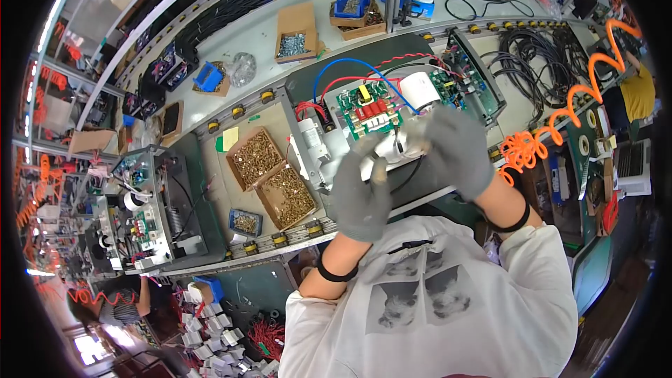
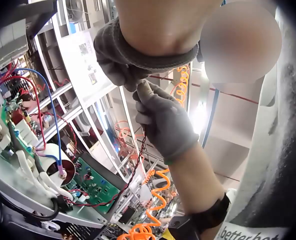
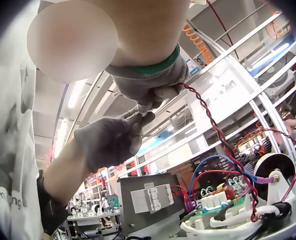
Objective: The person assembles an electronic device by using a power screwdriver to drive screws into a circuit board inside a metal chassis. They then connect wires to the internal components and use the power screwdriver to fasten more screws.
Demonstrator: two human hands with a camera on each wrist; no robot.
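Observation:
Two grey-gloved hands meet fingertip to fingertip above an open equipment chassis (image 1: 308,150). My right hand (image 1: 458,154) grips a red-and-black twisted wire (image 3: 213,122), which runs down to the chassis in the right wrist view. My left hand (image 1: 360,196) has its thumb and fingers pinched at the wire's end, against the right fingertips; the end itself is hidden by the gloves. Beneath and beyond the hands are a green circuit board (image 1: 367,108), a white cylinder (image 1: 418,91) and a blue cable (image 1: 343,61).
Left of the chassis, cardboard boxes of brass-coloured fasteners (image 1: 255,157) and a small blue tray (image 1: 245,222) stand on the bench. Another chassis (image 1: 143,210) is further left. An orange coiled hose (image 1: 525,150) hangs at the right, near black cables (image 1: 535,63).

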